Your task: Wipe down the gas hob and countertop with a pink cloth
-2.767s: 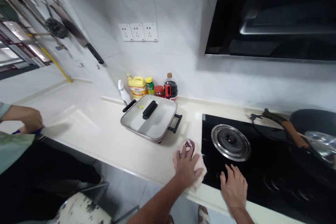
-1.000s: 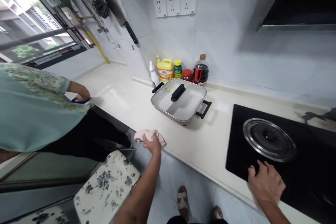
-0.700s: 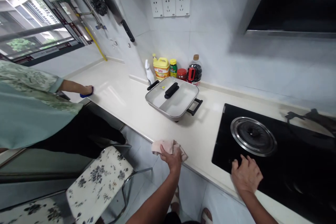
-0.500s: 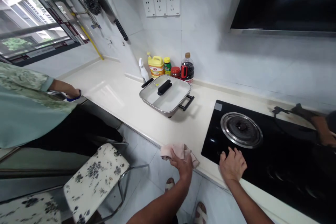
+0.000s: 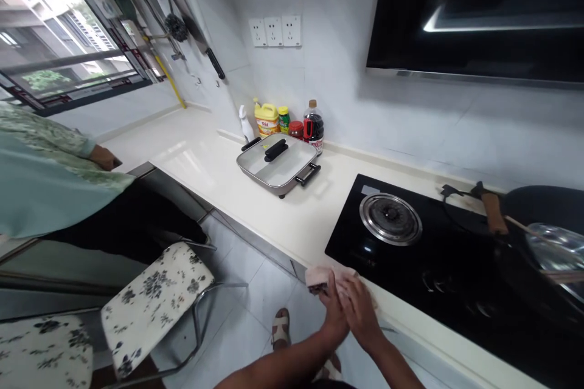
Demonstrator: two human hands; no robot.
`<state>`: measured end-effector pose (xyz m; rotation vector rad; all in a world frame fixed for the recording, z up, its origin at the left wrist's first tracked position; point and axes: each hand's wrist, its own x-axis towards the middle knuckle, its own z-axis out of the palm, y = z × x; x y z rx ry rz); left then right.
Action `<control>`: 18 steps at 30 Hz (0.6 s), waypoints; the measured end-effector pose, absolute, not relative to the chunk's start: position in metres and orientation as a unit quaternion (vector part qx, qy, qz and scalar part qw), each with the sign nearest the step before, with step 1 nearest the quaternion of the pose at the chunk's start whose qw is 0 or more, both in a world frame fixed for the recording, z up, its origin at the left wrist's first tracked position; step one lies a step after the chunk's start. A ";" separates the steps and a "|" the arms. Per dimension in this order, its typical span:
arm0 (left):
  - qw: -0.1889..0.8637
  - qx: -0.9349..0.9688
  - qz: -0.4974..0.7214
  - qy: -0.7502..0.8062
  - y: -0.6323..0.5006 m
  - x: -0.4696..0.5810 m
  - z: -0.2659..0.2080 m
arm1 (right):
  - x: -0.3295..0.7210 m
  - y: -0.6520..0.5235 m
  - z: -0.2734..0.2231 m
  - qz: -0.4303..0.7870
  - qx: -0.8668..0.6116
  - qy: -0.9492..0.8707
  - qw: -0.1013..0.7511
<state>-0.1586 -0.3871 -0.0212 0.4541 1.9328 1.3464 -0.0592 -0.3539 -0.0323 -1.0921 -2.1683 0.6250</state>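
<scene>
- Cloth (image 5: 318,277) is at the front edge of the counter (image 5: 296,225), just beside the near left corner of the stove (image 5: 438,261). It is pink and bunched up, and part of it looks to poke out past the edge.
- My left hand (image 5: 336,317) grips the cloth. Some of its fingers are hidden, so I cannot see them all.
- My right hand (image 5: 360,307) is right up against my left hand, with its fingers on the cloth. I cannot tell if they squeeze it or just lie there.
- I think a firm hold is good here, because soft cloth can slip off the edge.
- It seems best to tuck the loose bits in, so the cloth makes a thick, neat pad.
- Both hands should press the same amount, I think, so the cloth does not twist.
- The big pan (image 5: 283,168) with the lid stands well apart from my hands. It seems to be out of my way, so I can look just at the cloth.
</scene>
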 end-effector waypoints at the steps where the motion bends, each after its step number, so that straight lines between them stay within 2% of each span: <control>1: 0.390 0.201 0.521 0.732 -0.395 -0.172 -0.021 | -0.059 -0.359 -0.035 0.214 -0.401 -0.844 0.283; 4: 0.506 0.322 0.499 0.625 -0.422 -0.214 -0.022 | -0.066 -0.358 -0.036 0.136 -0.380 -0.892 0.204; 6: 0.520 0.327 0.489 0.619 -0.435 -0.235 -0.025 | -0.083 -0.350 -0.031 0.092 -0.383 -0.906 0.157; 10: 0.511 0.221 0.474 0.682 -0.446 -0.251 -0.034 | -0.132 -0.333 -0.018 0.043 -0.389 -0.918 0.070; 14: 0.509 0.164 0.481 0.695 -0.443 -0.250 -0.040 | -0.148 -0.325 -0.013 0.042 -0.377 -0.923 0.067; 18: 0.510 0.151 0.475 0.701 -0.442 -0.251 -0.043 | -0.100 -0.333 -0.017 0.052 -0.392 -0.915 0.082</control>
